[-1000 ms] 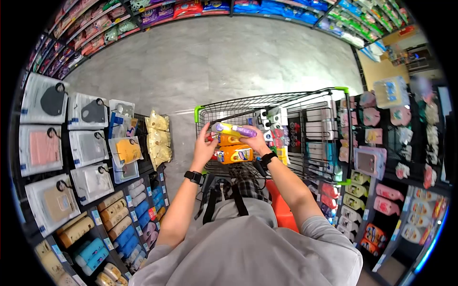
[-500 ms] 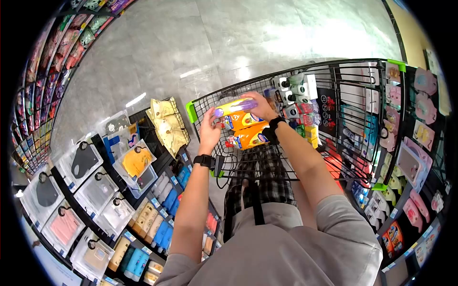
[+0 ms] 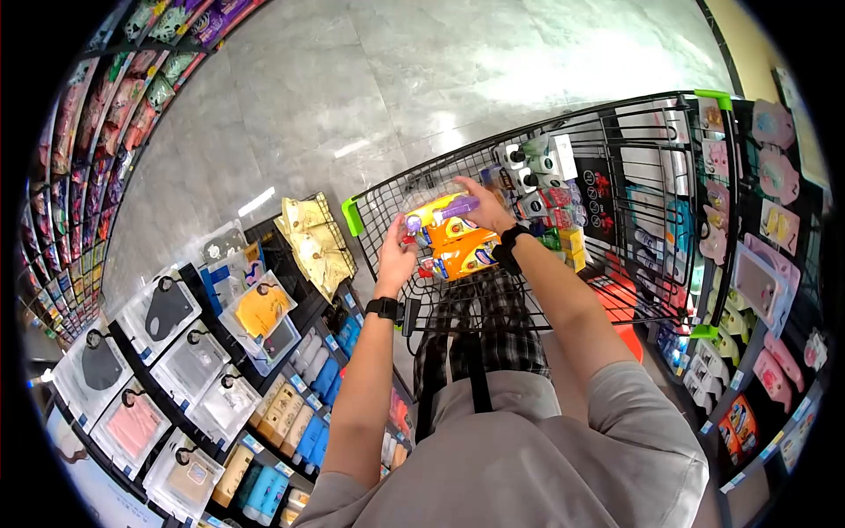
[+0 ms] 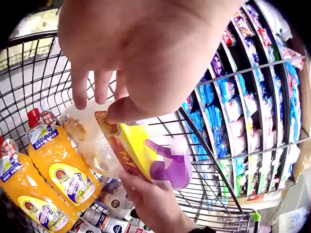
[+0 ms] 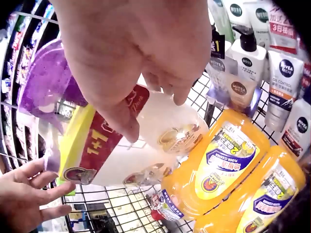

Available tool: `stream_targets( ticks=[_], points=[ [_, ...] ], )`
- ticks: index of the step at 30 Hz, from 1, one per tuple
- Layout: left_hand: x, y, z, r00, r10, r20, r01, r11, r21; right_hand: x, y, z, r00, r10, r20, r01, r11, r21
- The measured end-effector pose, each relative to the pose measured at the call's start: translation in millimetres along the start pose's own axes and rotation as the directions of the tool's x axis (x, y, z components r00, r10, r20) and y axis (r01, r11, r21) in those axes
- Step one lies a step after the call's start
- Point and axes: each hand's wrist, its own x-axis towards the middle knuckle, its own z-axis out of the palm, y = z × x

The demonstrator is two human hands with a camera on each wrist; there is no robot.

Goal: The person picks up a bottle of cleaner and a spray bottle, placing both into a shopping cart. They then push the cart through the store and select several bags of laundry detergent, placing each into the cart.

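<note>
Fingers of the right hand [image 3: 484, 209] grip the 1+1 pack [image 5: 99, 141], left hand's [image 3: 397, 257] loosely open at its end, likely for steadying.

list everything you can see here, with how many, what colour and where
1+1 pack: one, white, yellow, red, purple; held over the cart
floor cleaner bottles: two, orange; in the cart
toiletries: several, mostly white; beside those bottles
cart: one, black wire, green corners; before the person
cream packs: several, cream; left of the cart
hanging packs: several, mixed colours; head view's left
shelf goods: many, mixed colours; both sides
red object: one, red; near the cart, partly hidden
floor: one, grey; beyond the cart
wristbands: two, black; one per wrist
left hand: one, bare; at the pack's left end
right hand: one, bare; gripping the pack
</note>
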Motion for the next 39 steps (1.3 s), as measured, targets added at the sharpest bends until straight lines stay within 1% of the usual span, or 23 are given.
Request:
stream_targets(
  ticks=[1, 2, 4, 5, 6, 8, 9, 10, 12, 13, 14, 16, 18, 20, 24, 25, 28, 30, 32, 34, 37, 38, 39],
  points=[
    [0, -2, 0, 1.000, 0.029, -0.003, -0.030, 1.000, -0.007, -4, -7, -1, 0.998, 0.063, 0.026, -0.065, 0.996, 0.056],
    [-1, -3, 0, 0.999, 0.052, 0.002, -0.052, 0.999, -0.006, -11, -14, -3, 0.999, 0.050, 0.008, -0.050, 0.998, 0.049],
    [-5, -6, 1, 1.000, -0.003, -0.030, 0.004, 1.000, 0.011, -36, -32, -8, 0.992, 0.032, -0.119, -0.060, 0.968, -0.245],
    [-11, -7, 1, 0.999, 0.007, -0.034, -0.007, 1.000, -0.005, -48, -40, -13, 0.991, 0.088, -0.103, -0.106, 0.977, -0.185],
    [-20, -6, 0, 0.999, 0.020, -0.027, -0.021, 0.999, -0.035, -56, -24, -11, 0.986, 0.059, -0.158, -0.101, 0.957, -0.273],
    [-32, -16, 0, 0.997, 0.063, 0.035, -0.062, 0.998, -0.033, -83, -25, -15, 0.974, 0.123, -0.193, -0.160, 0.968, -0.191],
    [-42, -21, 2, 0.994, 0.105, 0.019, -0.104, 0.995, -0.006, -100, -33, -17, 0.973, 0.113, -0.203, -0.156, 0.966, -0.208],
    [-57, -15, 4, 0.991, 0.118, 0.056, -0.112, 0.989, -0.101, -118, -38, -13, 0.959, -0.007, -0.282, -0.051, 0.979, -0.196],
    [-94, 0, 2, 0.981, 0.129, 0.147, -0.125, 0.992, -0.037, -161, -58, -9, 0.943, 0.063, -0.327, -0.124, 0.978, -0.168],
    [-100, -9, 3, 0.963, 0.171, 0.210, -0.167, 0.985, -0.037, -178, -58, 2, 0.918, -0.003, -0.397, -0.022, 0.998, -0.058],
    [-105, -17, 5, 0.954, 0.200, 0.222, -0.194, 0.980, -0.049, -196, -58, 8, 0.923, 0.041, -0.383, -0.028, 0.999, 0.038],
    [-122, -20, 13, 0.927, 0.199, 0.317, -0.207, 0.978, -0.008, -229, -49, 26, 0.907, 0.039, -0.420, 0.021, 0.990, 0.136],
    [-140, -20, 24, 0.904, 0.279, 0.325, -0.298, 0.954, 0.010, -260, -35, 47, 0.885, 0.032, -0.465, 0.082, 0.971, 0.224],
    [-149, -22, 40, 0.870, 0.280, 0.406, -0.320, 0.947, 0.032, -301, -59, 61, 0.875, 0.028, -0.483, 0.085, 0.974, 0.210],
    [-179, -1, 77, 0.775, 0.366, 0.514, -0.461, 0.885, 0.065, -355, -51, 67, 0.845, 0.071, -0.530, 0.067, 0.969, 0.236],
    [-187, 9, 86, 0.754, 0.379, 0.537, -0.503, 0.858, 0.101, -367, -50, 64, 0.824, 0.071, -0.562, 0.060, 0.976, 0.211],
    [-202, 29, 120, 0.636, 0.477, 0.607, -0.625, 0.779, 0.043, -403, -52, 48, 0.750, 0.080, -0.657, 0.078, 0.975, 0.209],
    [-208, 42, 146, 0.589, 0.462, 0.664, -0.650, 0.759, 0.049, -430, -57, 34, 0.727, 0.049, -0.685, 0.140, 0.966, 0.218],
    [-223, 57, 176, 0.527, 0.464, 0.712, -0.678, 0.735, 0.023, -455, -51, 21, 0.658, 0.028, -0.752, 0.188, 0.962, 0.200],
    [-248, 77, 211, 0.496, 0.411, 0.765, -0.672, 0.740, 0.037, -485, -43, 10, 0.581, 0.023, -0.814, 0.254, 0.945, 0.208],
    [-293, 105, 274, 0.331, 0.416, 0.847, -0.810, 0.586, 0.029, -536, -30, -14, 0.536, 0.067, -0.842, 0.309, 0.912, 0.270],
    [-307, 117, 297, 0.304, 0.420, 0.855, -0.819, 0.574, 0.009, -555, -20, -29, 0.512, 0.064, -0.856, 0.312, 0.915, 0.255],
    [-318, 128, 322, 0.248, 0.467, 0.849, -0.876, 0.482, -0.009, -577, -12, -44, 0.487, 0.012, -0.874, 0.326, 0.925, 0.195]
  ],
)
